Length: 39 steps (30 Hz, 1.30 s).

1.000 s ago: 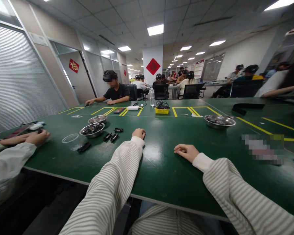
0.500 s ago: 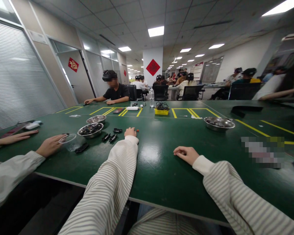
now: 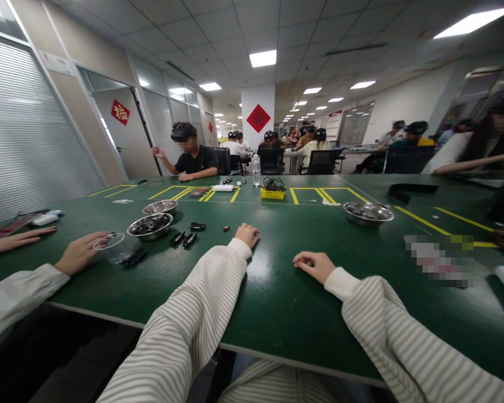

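Note:
My left hand [image 3: 247,235] rests on the green table [image 3: 273,313], its fingers bent downward and slightly apart, with nothing visible in it. Just to its left lies a small red piece [image 3: 225,228], apart from the hand. Further left are several black plastic parts [image 3: 189,240], beside a metal bowl [image 3: 150,235] filled with dark parts. My right hand [image 3: 316,266] lies on the table to the right, loosely curled with a gap between thumb and fingers. It holds nothing that I can see. Both sleeves are striped.
A neighbour's hand [image 3: 80,253] at left touches a clear plastic cup [image 3: 116,256]. Behind stand a second metal bowl [image 3: 162,207], a yellow box of cables [image 3: 273,194] and a water bottle [image 3: 256,170]. Another bowl [image 3: 368,222] is at right. A person [image 3: 195,159] sits opposite.
My left hand has moved right, away from the red piece, which stays on the table. My right hand keeps its pose. The person opposite has raised a hand from the table.

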{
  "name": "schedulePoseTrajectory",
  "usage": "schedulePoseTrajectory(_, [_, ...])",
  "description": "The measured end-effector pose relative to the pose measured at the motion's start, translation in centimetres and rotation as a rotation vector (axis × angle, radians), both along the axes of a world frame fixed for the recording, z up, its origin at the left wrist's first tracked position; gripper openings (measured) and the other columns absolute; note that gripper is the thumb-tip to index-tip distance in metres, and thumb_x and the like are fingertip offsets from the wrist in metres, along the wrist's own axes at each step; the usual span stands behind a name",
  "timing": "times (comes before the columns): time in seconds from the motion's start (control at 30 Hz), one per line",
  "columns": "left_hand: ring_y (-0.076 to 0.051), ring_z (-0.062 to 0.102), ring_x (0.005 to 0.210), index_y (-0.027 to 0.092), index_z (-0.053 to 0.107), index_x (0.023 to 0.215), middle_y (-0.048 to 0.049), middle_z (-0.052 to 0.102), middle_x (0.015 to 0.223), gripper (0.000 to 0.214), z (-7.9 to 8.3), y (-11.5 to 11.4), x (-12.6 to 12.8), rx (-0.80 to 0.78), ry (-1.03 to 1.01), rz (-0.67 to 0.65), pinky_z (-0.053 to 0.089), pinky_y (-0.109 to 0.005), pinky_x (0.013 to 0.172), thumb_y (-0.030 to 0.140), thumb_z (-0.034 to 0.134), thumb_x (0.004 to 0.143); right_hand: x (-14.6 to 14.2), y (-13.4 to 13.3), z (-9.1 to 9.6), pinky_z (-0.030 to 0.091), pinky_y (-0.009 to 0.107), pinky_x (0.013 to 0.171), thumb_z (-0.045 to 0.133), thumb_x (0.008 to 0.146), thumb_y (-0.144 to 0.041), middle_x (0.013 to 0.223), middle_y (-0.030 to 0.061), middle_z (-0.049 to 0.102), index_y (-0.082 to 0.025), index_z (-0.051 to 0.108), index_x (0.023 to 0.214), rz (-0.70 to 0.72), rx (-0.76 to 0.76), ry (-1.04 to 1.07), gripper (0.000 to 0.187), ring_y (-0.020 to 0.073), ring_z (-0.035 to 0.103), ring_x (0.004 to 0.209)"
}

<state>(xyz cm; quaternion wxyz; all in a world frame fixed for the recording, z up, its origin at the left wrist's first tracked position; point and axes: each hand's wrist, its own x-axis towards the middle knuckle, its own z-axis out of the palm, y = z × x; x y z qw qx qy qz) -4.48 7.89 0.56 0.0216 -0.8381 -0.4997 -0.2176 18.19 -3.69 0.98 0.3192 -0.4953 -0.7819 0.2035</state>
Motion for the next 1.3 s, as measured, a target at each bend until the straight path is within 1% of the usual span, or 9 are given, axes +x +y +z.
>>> schedulePoseTrajectory(0.2, [-0.014, 0.042, 0.080, 0.020, 0.053, 0.088, 0.0004, 0.057, 0.079, 0.025, -0.7, -5.8, 6.5, -0.076, -0.083, -0.436, 0.033, -0.027, 0.074, 0.031, 0.054, 0.065, 0.2, 0.1, 0.2, 0.041, 0.021, 0.052, 0.043, 0.064, -0.022, 0.064, 0.0005, 0.061, -0.017, 0.056, 0.076, -0.140, 0.077, 0.033, 0.018, 0.0089, 0.051, 0.050])
schedulePoseTrajectory(0.33, [-0.016, 0.041, 0.082, 0.021, 0.052, 0.090, -0.0005, 0.056, 0.080, 0.033, -0.1, -6.9, 6.9, -0.058, -0.063, -0.470, 0.033, -0.028, 0.074, 0.040, 0.055, 0.062, 0.3, 0.3, -0.1, 0.040, 0.021, 0.053, 0.045, 0.064, -0.026, 0.062, 0.0001, 0.059, -0.016, 0.056, 0.075, -0.173, 0.090, -0.004, 0.018, 0.0090, 0.049, 0.050])
schedulePoseTrajectory(0.43, [-0.019, 0.037, 0.091, 0.021, 0.052, 0.089, -0.0038, 0.051, 0.089, 0.028, 0.8, -4.5, 3.5, 0.056, -0.054, -0.201, 0.030, -0.032, 0.078, 0.037, 0.050, 0.067, 0.4, 0.3, -0.3, 0.039, 0.022, 0.052, 0.048, 0.064, -0.030, 0.062, 0.0000, 0.058, -0.017, 0.056, 0.084, -0.131, 0.091, -0.077, 0.025, 0.0087, 0.045, 0.049])
schedulePoseTrajectory(0.57, [-0.025, 0.027, 0.102, 0.020, 0.047, 0.100, -0.0073, 0.040, 0.107, 0.032, 1.0, -0.1, -3.3, 0.067, -0.085, 0.436, 0.028, -0.035, 0.081, 0.024, 0.050, 0.068, 0.4, 0.6, -0.4, 0.037, 0.022, 0.052, 0.051, 0.062, -0.034, 0.066, 0.0005, 0.058, -0.019, 0.058, 0.083, -0.045, 0.113, -0.183, 0.027, 0.0087, 0.043, 0.050])
schedulePoseTrajectory(0.67, [-0.024, 0.033, 0.094, 0.013, 0.052, 0.090, -0.0105, 0.046, 0.092, 0.022, 0.3, 1.8, -6.4, -0.010, -0.082, 0.510, 0.032, -0.034, 0.075, 0.021, 0.046, 0.071, 0.2, 1.0, -0.5, 0.036, 0.022, 0.051, 0.051, 0.063, -0.036, 0.064, 0.0000, 0.057, -0.019, 0.059, 0.080, -0.079, 0.109, -0.204, 0.025, 0.0087, 0.044, 0.050])
schedulePoseTrajectory(0.77, [-0.020, 0.038, 0.086, 0.015, 0.054, 0.086, -0.0074, 0.048, 0.083, 0.018, -0.4, 2.2, -6.6, -0.050, -0.058, 0.428, 0.033, -0.032, 0.073, 0.020, 0.045, 0.072, -0.1, 1.6, -0.7, 0.035, 0.021, 0.049, 0.052, 0.062, -0.036, 0.060, -0.0012, 0.056, -0.020, 0.058, 0.080, -0.171, 0.094, -0.194, 0.025, 0.0092, 0.045, 0.050])
schedulePoseTrajectory(0.93, [-0.014, 0.042, 0.081, 0.019, 0.054, 0.088, -0.0027, 0.050, 0.084, 0.019, -0.7, 1.3, -3.3, -0.073, -0.022, 0.172, 0.034, -0.024, 0.075, 0.024, 0.048, 0.071, -0.4, 2.1, -0.8, 0.036, 0.023, 0.052, 0.052, 0.063, -0.035, 0.062, 0.0010, 0.056, -0.020, 0.060, 0.072, -0.216, 0.115, -0.247, 0.020, 0.0113, 0.048, 0.055])
schedulePoseTrajectory(1.13, [-0.013, 0.044, 0.078, 0.017, 0.050, 0.095, -0.0025, 0.052, 0.082, 0.027, -0.8, -2.8, 2.5, -0.068, -0.029, -0.281, 0.036, -0.025, 0.074, 0.025, 0.047, 0.070, -0.4, 1.5, -0.6, 0.039, 0.023, 0.059, 0.049, 0.064, -0.028, 0.067, 0.0016, 0.058, -0.019, 0.061, 0.073, -0.118, 0.174, -0.221, 0.018, 0.0109, 0.050, 0.058])
schedulePoseTrajectory(1.3, [-0.013, 0.045, 0.076, 0.017, 0.050, 0.092, -0.0010, 0.054, 0.079, 0.023, -0.7, -6.3, 5.5, -0.091, -0.056, -0.456, 0.036, -0.024, 0.070, 0.022, 0.048, 0.069, -0.4, 0.9, -0.3, 0.040, 0.020, 0.056, 0.046, 0.062, -0.018, 0.065, 0.0012, 0.058, -0.018, 0.061, 0.073, -0.068, 0.178, -0.199, 0.018, 0.0089, 0.049, 0.054])
